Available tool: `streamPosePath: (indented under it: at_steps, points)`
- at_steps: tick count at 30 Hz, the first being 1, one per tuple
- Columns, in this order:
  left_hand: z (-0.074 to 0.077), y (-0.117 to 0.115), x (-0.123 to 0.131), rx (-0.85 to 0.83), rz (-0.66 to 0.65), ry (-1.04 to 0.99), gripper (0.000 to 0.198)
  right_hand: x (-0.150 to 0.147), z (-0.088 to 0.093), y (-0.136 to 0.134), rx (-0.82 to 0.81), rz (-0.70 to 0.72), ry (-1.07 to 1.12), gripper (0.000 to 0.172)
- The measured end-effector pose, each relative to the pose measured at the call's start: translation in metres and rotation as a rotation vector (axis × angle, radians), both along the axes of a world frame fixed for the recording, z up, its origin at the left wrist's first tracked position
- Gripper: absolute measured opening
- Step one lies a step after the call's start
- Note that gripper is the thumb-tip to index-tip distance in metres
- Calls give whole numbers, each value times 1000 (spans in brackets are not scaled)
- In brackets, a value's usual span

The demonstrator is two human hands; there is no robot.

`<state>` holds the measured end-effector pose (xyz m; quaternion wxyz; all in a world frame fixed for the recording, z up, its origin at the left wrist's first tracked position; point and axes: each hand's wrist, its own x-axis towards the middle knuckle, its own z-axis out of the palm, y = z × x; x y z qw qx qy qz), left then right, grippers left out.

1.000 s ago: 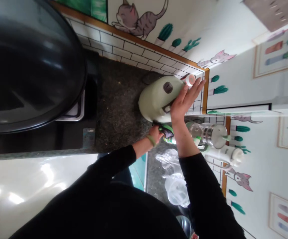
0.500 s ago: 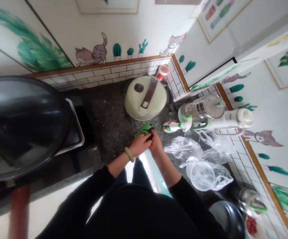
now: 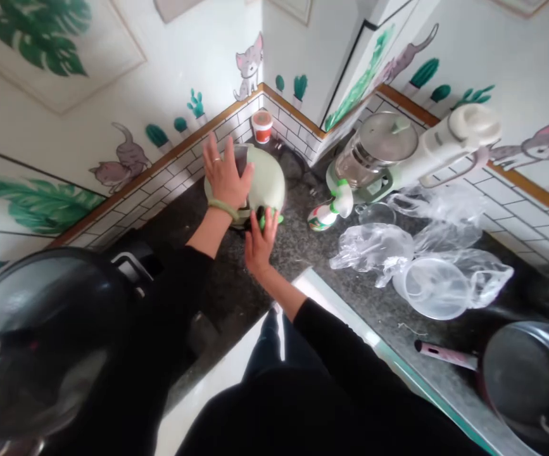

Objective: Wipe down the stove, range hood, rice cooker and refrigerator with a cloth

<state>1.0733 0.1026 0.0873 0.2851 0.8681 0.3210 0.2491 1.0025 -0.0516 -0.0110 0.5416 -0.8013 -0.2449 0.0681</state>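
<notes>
A pale green rice cooker (image 3: pixel 269 180) with a dark handle strip stands on the dark speckled counter in the corner. My left hand (image 3: pixel 227 174), with a bracelet at the wrist, lies over its lid with the fingers spread. It holds nothing and covers much of the handle. At the cooker's front lower side my right hand (image 3: pixel 261 244) presses a green cloth (image 3: pixel 277 219). Most of the cloth is hidden under those fingers, and a dark patch shows beside it.
A spray bottle (image 3: pixel 331 206) and a glass-bodied blender (image 3: pixel 378 152) stand right of the cooker. Clear plastic bags (image 3: pixel 373 247) and a plastic tub (image 3: pixel 435 288) lie nearer. A frying pan (image 3: pixel 525 367) is at lower right, a lidded wok (image 3: pixel 41 342) at left, a red-and-white tub (image 3: pixel 261 126) behind.
My hands have parted from the front of the cooker. The left went up onto the lid, and the right brought the cloth to the cooker's side. The view has swung right.
</notes>
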Motion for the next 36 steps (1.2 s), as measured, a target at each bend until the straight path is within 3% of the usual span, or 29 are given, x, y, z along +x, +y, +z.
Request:
streamPosePath:
  at_steps: [3, 8, 10, 12, 14, 16, 18, 20, 23, 25, 27, 29, 33, 36]
  points:
    - [-8, 9, 25, -11, -51, 67, 72, 44, -2, 3, 29, -23, -20, 51]
    - [-18, 14, 30, -8, -154, 67, 68, 166, 5, 20, 147, -51, 31, 54]
    - [-18, 18, 32, -11, -142, 78, 68, 179, 4, 28, 155, -70, 103, 55]
    - [-16, 25, 37, 5, -111, 138, 81, 151, 2, 33, 142, -145, 64, 55]
    - [-15, 34, 42, 10, -77, 169, 99, 95, 0, 35, 111, -230, -60, 55]
    - [-16, 42, 45, 4, -67, 147, 103, 43, -3, 37, 80, -177, -161, 56]
    - [-18, 49, 43, 5, -89, 121, 98, 24, -3, 42, 89, -120, -188, 55]
    - [-19, 53, 40, 32, -132, 133, 95, 49, 0, 52, 130, -92, -185, 52]
    - [-19, 55, 35, 79, -164, 162, 91, 137, -4, 70, 242, -22, -152, 52]
    - [-19, 55, 34, 109, -153, 167, 89, 187, -15, 79, 297, 21, -18, 57]
    - [-22, 55, 32, 137, -129, 144, 93, 203, -28, 81, 319, -16, 109, 63]
    - [-27, 57, 30, 154, -102, 86, 94, 181, -40, 75, 334, -132, 170, 65]
    - [-38, 63, 26, 162, -60, -19, 81, 81, -45, 61, 348, -353, 270, 60]
    - [-36, 64, 27, 165, 20, 47, 85, 24, -45, 67, 369, -454, 459, 66]
